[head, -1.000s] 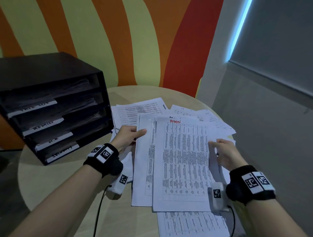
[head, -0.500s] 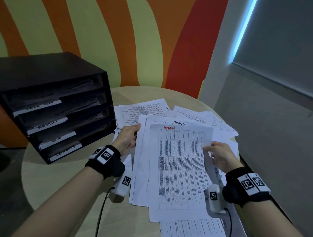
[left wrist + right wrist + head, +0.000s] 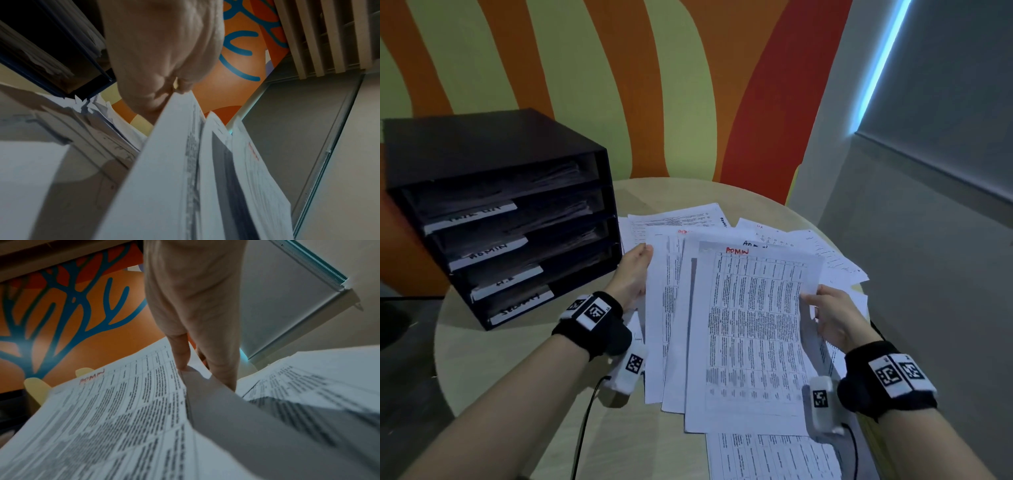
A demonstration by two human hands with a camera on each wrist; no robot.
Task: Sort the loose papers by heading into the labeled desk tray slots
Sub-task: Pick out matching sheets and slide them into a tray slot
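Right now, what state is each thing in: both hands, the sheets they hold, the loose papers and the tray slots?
Left hand: grips the left edge of the fanned sheets.
Right hand: pinches the right edge of the top sheet.
Top sheet: face up, headed ADMIN in red, held.
Fanned sheets: spread, overlapping, under the top sheet.
Loose papers: scattered flat on the table.
Desk tray: four labeled slots, all holding papers.

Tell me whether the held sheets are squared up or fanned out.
Fanned out: the held sheets show staggered left edges between the left hand and right hand.
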